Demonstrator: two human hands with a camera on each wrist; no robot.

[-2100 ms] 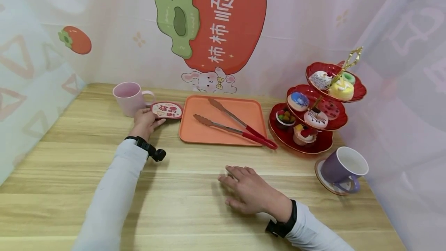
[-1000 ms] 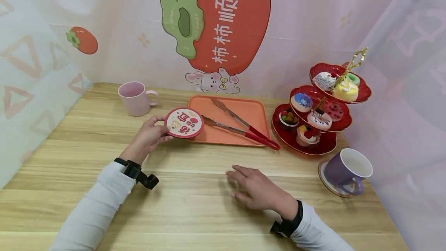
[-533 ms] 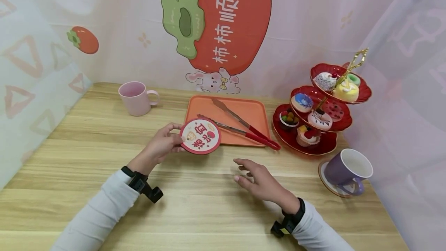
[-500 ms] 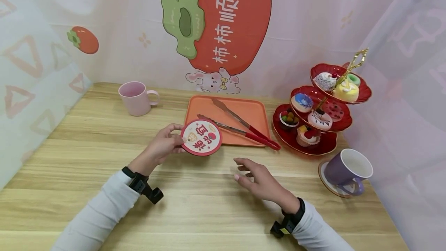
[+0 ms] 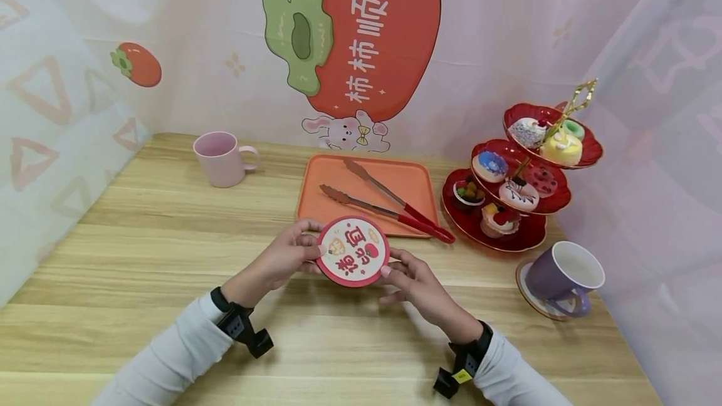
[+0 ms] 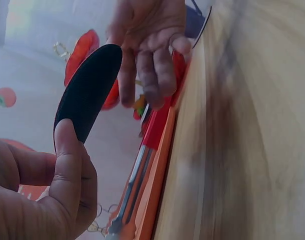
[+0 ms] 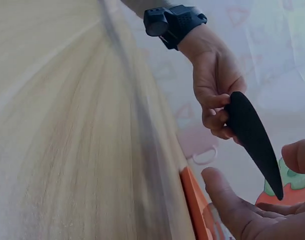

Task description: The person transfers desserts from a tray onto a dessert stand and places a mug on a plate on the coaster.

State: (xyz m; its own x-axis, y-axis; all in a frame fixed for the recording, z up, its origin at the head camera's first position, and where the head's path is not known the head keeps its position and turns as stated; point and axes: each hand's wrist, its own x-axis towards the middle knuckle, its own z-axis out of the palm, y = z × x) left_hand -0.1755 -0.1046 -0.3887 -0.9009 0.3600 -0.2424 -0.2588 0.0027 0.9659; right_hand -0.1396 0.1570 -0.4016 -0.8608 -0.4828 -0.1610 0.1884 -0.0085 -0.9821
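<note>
A round red-rimmed coaster (image 5: 354,251) with a printed white face is tilted above the table, in front of the tray. My left hand (image 5: 284,255) pinches its left edge, thumb on the printed face and fingers beneath. At the opposite edge is my right hand (image 5: 420,287), its thumb and loosely spread fingers either side of the rim. In the right wrist view a gap shows between the right thumb and the coaster's dark underside (image 7: 255,140); firm contact cannot be made out. The left wrist view shows the right fingers (image 6: 155,70) extended beyond the coaster.
Behind the coaster, tongs (image 5: 389,212) with red handles lie across an orange tray (image 5: 316,205). A pink mug (image 5: 219,161) stands back left. To the right are a three-tier red stand (image 5: 533,240) of cakes and a purple mug (image 5: 555,277) on another coaster.
My left hand has lifted the coaster from beside the pink mug and carried it right and toward me. My right hand has turned and come up to the coaster's right edge.
</note>
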